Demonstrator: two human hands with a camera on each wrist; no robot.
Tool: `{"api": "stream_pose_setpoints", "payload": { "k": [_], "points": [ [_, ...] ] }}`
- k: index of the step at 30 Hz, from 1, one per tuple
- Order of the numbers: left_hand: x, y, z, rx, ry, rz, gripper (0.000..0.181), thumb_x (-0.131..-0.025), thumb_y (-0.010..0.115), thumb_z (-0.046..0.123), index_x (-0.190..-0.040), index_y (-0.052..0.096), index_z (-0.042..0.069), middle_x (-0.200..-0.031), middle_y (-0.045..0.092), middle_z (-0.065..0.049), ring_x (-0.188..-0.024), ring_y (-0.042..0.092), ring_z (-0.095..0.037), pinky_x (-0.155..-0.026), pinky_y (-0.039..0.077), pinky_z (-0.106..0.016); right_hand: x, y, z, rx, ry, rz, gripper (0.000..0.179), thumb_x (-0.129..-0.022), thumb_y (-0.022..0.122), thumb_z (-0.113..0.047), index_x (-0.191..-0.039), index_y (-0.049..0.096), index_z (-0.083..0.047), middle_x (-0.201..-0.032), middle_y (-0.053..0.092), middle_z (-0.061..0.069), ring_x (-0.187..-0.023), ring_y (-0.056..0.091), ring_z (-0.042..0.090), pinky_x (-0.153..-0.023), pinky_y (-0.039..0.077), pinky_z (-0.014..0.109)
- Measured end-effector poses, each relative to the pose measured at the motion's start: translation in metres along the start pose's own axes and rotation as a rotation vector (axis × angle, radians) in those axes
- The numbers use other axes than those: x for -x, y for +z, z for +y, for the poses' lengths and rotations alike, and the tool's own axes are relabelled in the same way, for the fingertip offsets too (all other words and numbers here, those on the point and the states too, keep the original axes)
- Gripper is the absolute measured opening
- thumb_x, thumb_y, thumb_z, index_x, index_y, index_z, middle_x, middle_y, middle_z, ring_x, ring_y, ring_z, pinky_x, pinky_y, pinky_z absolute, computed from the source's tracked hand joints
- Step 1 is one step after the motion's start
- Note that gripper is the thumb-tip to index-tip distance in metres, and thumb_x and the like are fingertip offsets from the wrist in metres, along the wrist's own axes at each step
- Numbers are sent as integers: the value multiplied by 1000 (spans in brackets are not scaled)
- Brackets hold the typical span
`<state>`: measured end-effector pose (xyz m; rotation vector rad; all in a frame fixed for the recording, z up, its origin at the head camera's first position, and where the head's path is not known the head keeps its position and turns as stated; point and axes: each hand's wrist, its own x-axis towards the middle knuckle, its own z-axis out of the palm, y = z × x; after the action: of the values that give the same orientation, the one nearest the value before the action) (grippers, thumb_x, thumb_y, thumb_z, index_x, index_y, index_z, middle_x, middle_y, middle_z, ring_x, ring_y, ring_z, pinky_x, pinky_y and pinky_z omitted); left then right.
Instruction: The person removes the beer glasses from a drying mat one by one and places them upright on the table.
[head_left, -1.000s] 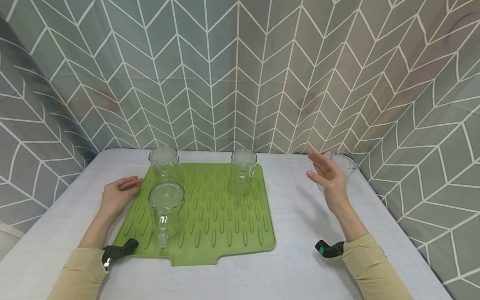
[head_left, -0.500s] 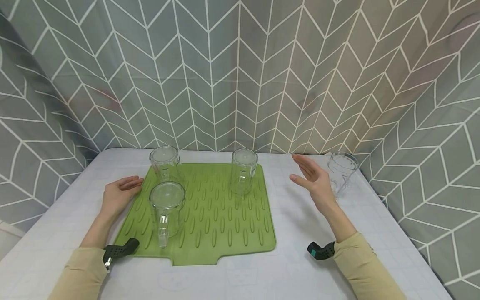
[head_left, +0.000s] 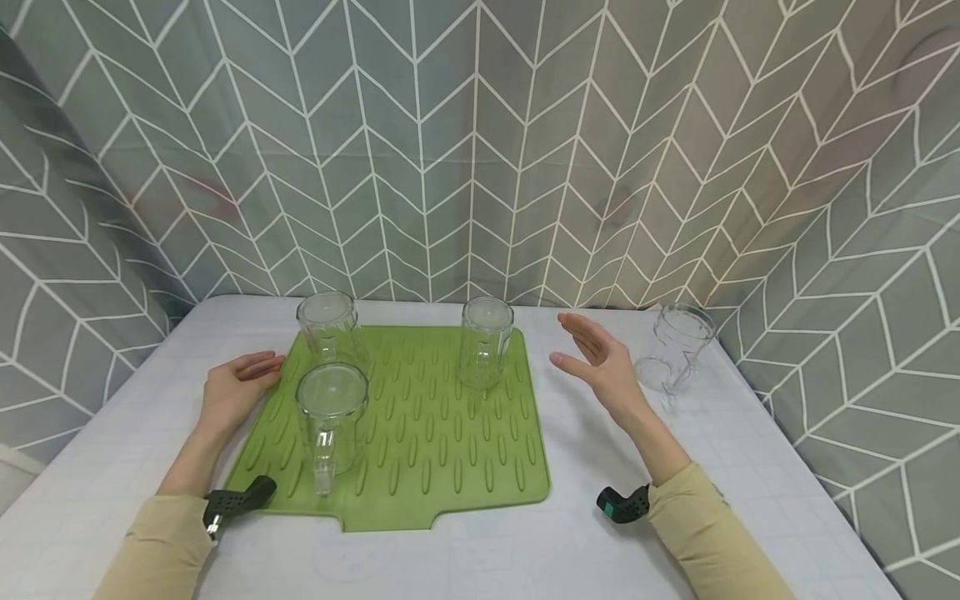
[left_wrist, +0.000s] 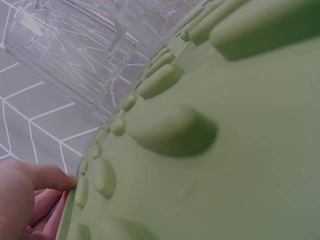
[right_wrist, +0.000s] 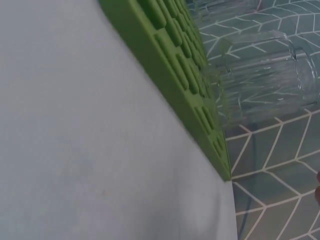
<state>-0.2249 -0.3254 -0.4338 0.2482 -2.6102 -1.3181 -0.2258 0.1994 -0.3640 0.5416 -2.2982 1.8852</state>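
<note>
A green ribbed drying mat (head_left: 420, 467) lies on the white table. On it stand three clear glass mugs, flat bases up: a front-left mug (head_left: 332, 417), a back-left mug (head_left: 327, 325) and a back-right mug (head_left: 486, 342). My left hand (head_left: 232, 392) rests at the mat's left edge, fingers relaxed; the left wrist view has its thumb (left_wrist: 55, 177) right at that edge. Right of the mat, my right hand (head_left: 600, 371) is held with fingers extended and thumb apart, nothing in it. Only a sliver of fingertips (right_wrist: 318, 192) enters the right wrist view.
A fourth clear glass vessel (head_left: 678, 346) stands at the table's back right corner, open rim up, behind my right hand. A grey patterned curtain (head_left: 480, 150) borders the table's back and sides. Wrist cameras (head_left: 626, 504) jut out from both sleeves.
My right hand has moved left, away from the glass vessel at the back right toward the mat, exposing more of that vessel. My left hand and the mugs stay put.
</note>
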Motion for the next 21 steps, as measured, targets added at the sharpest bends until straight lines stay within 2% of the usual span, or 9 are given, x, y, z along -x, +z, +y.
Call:
{"api": "stream_pose_setpoints", "payload": {
  "k": [11,21],
  "points": [
    [1,0,0,-35,1,4,48,-99,62,25,-138,55,-2,-129,64,-20,-81,47,26,-107,46,-48,-11,25,-1,15,13,-37,67,-90,75,-13,-149,44,-9,-154,46,8,-146,37,22,-123,28,29],
    [2,0,2,-34,3,5,48,-99,63,24,-138,55,-2,-129,64,-20,-80,47,27,-107,45,-50,-20,42,-2,46,34,-58,70,-90,76,-19,-151,42,-13,-155,45,5,-146,36,22,-124,28,32]
  ]
}}
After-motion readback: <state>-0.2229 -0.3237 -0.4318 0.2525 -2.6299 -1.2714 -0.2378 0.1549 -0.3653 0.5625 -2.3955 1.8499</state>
